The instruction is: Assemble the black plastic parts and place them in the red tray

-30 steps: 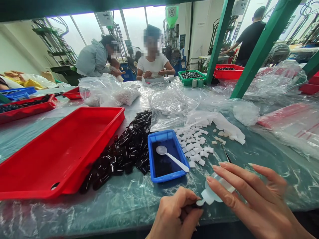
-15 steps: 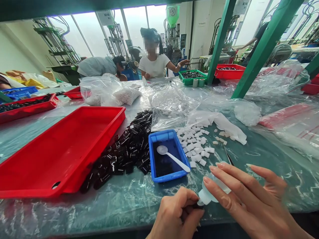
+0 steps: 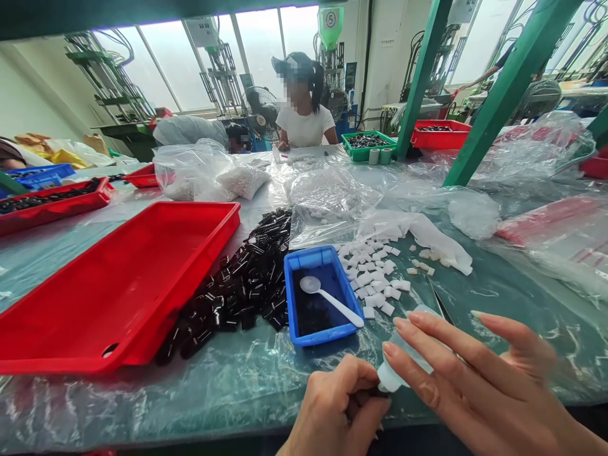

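- My left hand (image 3: 339, 396) pinches a small dark piece (image 3: 374, 392) (mostly hidden, can't tell if it's done) by the nozzle.
- My right hand (image 3: 479, 383) grips the translucent white plastic bottle (image 3: 390, 379).
- Glossy black pile (image 3: 242, 285) is probably left.

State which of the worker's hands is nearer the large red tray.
Left. The left hand is to the right of the large red tray; the right hand, holding the white bottle, is farther right.
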Motion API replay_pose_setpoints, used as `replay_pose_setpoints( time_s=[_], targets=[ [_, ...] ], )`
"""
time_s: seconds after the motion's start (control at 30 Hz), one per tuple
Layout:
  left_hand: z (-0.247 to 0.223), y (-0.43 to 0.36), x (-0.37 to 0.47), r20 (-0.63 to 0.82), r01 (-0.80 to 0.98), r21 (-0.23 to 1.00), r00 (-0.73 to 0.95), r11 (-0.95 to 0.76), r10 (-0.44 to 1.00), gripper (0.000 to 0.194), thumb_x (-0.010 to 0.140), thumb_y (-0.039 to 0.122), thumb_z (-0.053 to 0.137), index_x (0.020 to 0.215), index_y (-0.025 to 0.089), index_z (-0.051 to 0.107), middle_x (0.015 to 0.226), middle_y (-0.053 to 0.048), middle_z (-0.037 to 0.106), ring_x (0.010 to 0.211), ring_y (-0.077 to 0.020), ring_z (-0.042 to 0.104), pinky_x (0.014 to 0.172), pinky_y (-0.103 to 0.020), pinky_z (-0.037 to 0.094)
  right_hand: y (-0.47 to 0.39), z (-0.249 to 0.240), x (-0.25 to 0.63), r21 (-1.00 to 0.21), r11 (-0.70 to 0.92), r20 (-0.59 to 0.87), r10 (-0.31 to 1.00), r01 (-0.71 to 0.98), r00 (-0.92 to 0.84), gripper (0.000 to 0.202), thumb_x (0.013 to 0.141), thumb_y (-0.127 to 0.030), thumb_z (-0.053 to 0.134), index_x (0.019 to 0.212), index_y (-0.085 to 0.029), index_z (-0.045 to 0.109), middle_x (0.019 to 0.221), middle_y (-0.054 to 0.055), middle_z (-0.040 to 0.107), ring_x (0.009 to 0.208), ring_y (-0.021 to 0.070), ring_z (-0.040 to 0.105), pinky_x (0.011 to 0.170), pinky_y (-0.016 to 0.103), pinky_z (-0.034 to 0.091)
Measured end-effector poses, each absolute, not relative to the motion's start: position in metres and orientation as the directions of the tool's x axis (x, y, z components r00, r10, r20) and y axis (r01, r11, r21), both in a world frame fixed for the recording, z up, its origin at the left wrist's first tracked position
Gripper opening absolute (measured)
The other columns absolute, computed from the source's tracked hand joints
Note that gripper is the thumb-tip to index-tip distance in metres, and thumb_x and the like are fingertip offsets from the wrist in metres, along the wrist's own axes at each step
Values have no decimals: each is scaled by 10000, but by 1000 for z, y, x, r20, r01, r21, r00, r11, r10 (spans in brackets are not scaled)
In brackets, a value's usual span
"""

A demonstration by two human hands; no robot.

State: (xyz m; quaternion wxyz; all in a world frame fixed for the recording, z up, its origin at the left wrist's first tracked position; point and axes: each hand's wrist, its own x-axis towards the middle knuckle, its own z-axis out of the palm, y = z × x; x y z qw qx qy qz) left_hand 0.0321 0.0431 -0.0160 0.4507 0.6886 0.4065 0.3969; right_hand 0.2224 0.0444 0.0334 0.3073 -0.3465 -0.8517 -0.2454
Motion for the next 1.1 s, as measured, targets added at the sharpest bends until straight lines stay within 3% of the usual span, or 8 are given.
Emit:
replay_pose_setpoints(
  time_s=[0.1, 0.2, 0.33, 0.5, 0.57, 0.8, 1.0, 1.1],
  targets=[
    [-17, 43, 32, 195, 189, 942, 365, -278, 910, 158, 754, 47, 551, 783, 203, 542, 559, 63, 575, 411, -62, 535, 422, -119, 412, 45, 33, 216, 179, 625, 747, 416, 760, -518, 384, 973, -52, 330, 1000, -213, 678, 1056, -14, 727, 1069, 132, 616, 1102, 390, 229],
    [-19, 43, 32, 198, 184, 942, 373, -282, 906, 149, 768, 61, 541, 814, 202, 557, 593, 42, 619, 422, -70, 543, 425, -128, 429, 43, 31, 214, 189, 626, 751, 403, 756, -522, 452, 996, -58, 251, 1009, -220, 673, 1057, -24, 726, 1094, 120, 599, 1106, 376, 224],
    [-22, 43, 31, 200, 206, 934, 375, -292, 905, 130, 770, 79, 549, 812, 202, 556, 556, 55, 578, 411, -68, 521, 416, -126, 414, 43, 33, 222, 218, 638, 707, 419, 738, -570, 503, 1000, -53, 197, 1037, -219, 671, 1110, -14, 708, 1110, 134, 589, 1094, 404, 229],
    [-19, 43, 30, 163, 213, 943, 372, -255, 914, 142, 747, 67, 554, 798, 200, 555, 572, 45, 594, 426, -75, 546, 422, -127, 426, 49, 38, 242, 462, 660, 527, 333, 593, -782, 361, 941, -58, 387, 1130, -218, 649, 1189, 21, 671, 1132, 166, 574, 1064, 388, 231],
    [-18, 42, 30, 145, 218, 947, 365, -235, 920, 146, 736, 64, 560, 797, 196, 556, 587, 38, 602, 431, -77, 552, 424, -129, 434, 50, 36, 246, 484, 663, 504, 322, 571, -801, 352, 944, -86, 386, 1146, -216, 644, 1215, 33, 655, 1159, 176, 553, 1070, 405, 209],
    [-14, 42, 30, 80, 241, 955, 358, -175, 930, 104, 748, 119, 564, 830, 182, 559, 599, 18, 604, 432, -92, 558, 425, -151, 448, 42, 28, 233, 163, 629, 667, 498, 760, -554, 448, 987, -97, 250, 1088, -223, 668, 1158, -7, 686, 1147, 132, 554, 1078, 405, 202],
    [-9, 44, 31, 107, 219, 955, 374, -199, 921, 127, 743, 86, 560, 762, 205, 520, 543, 73, 499, 415, -67, 499, 417, -132, 396, 46, 35, 223, 164, 644, 695, 462, 748, -551, 447, 1010, -124, 251, 1028, -212, 689, 1103, -7, 712, 1117, 121, 576, 1100, 386, 182],
    [-10, 44, 31, 111, 211, 957, 378, -202, 919, 127, 752, 82, 559, 758, 205, 527, 538, 74, 513, 417, -62, 490, 422, -129, 381, 47, 40, 219, 179, 654, 687, 451, 735, -569, 424, 1005, -99, 271, 1013, -200, 683, 1066, -12, 725, 1083, 114, 594, 1098, 363, 192]
  ],
)
